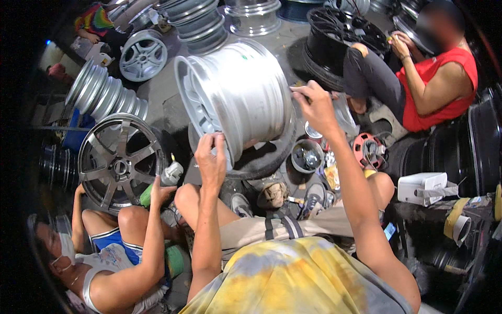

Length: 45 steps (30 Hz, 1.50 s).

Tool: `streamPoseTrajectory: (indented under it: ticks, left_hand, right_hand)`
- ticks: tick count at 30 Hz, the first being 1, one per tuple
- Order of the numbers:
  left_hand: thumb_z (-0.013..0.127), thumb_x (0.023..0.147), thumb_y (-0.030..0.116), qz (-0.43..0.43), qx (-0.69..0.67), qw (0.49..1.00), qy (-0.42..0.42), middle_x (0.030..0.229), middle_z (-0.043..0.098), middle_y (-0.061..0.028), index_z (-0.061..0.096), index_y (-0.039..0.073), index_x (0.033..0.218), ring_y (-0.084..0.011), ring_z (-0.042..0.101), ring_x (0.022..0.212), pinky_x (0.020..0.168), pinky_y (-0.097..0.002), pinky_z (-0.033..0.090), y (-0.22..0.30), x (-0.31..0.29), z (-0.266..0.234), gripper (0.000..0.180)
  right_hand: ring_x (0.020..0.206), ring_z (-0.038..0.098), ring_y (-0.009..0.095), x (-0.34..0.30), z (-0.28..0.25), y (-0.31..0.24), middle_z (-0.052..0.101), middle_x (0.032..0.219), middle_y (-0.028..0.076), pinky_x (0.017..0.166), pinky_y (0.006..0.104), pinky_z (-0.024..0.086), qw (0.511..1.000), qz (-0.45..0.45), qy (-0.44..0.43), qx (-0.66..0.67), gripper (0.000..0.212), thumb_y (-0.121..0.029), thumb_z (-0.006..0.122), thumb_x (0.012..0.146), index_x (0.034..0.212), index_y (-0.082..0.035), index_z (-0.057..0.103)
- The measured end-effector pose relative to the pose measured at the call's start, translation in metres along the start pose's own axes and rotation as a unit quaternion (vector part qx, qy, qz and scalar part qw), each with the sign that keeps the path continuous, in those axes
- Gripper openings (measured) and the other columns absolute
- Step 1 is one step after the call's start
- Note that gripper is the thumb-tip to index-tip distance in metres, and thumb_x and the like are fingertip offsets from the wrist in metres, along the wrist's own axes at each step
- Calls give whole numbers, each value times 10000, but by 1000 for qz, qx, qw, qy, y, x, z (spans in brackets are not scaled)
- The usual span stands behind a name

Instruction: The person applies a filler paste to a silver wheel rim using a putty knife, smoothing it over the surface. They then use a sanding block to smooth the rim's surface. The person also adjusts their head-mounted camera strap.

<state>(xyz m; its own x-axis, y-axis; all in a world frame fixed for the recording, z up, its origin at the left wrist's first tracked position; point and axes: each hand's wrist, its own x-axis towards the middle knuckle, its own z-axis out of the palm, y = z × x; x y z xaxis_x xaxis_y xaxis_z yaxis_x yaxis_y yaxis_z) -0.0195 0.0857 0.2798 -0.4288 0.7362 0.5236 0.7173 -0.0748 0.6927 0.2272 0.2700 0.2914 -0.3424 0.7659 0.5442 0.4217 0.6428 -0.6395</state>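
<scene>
A silver alloy wheel (253, 91) lies tilted on its side in front of me, resting on a black tyre (269, 162). My left hand (211, 159) has its fingers bent over the wheel's near rim lip, on the spoke side. At the wheel's right edge is my right hand (315, 107), thumb and fingers pinched together close to the opposite lip. A small thin thing seems to be between those fingertips, too small to name.
Left, a person holds a green power tool (149, 193) against a dark spoked wheel (123, 162). Right, a person in a red top (442, 86) sits beside a black wheel (345, 29). A bowl (307, 156) and red reel (369, 150) stand near my knees. Stacked rims (196, 23) stand behind.
</scene>
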Motion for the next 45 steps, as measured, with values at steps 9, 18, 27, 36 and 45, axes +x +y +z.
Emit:
streamPoseTrajectory:
  ticks: [9,18,27,36,45]
  left_hand:
    - [777,849,437,-178,122,874,-436,907,744,-172,745,16,922,-327,711,794,743,-396,542,2,-114,49,428]
    - [717,871,239,-95,300,777,-546,1142,707,-221,716,68,1115,-386,691,1084,922,-476,574,-156,-242,153,298]
    - [742,734,258,-128,68,793,-591,1028,709,-268,739,18,1013,-405,692,1024,871,-481,549,-122,-149,142,368]
    - [600,1009,86,-282,-321,846,-319,1080,726,-76,641,-16,1268,-122,667,1019,918,-271,532,15,-60,-2,282]
    - [631,980,121,-130,-249,874,-396,1067,749,-118,693,18,1186,-170,689,950,849,-321,539,23,-69,-13,238]
  right_hand:
    - [720,693,168,-181,34,154,749,805,93,694,350,537,845,323,-427,13,306,-325,758,889,918,-20,755]
    - [1228,608,377,-247,95,133,641,1283,250,1048,447,491,776,237,-557,-174,744,-462,805,795,1370,-44,584]
    - [1193,617,287,-236,107,80,661,1230,189,1009,395,488,780,236,-573,88,945,-506,836,801,1436,48,408]
    - [1123,596,347,-68,1,-30,602,1177,188,999,430,473,985,93,-128,68,518,-40,717,818,1311,-12,560]
    - [1325,493,425,36,126,-40,574,1358,244,1145,510,347,971,-225,-58,-51,668,37,545,801,1462,-44,500]
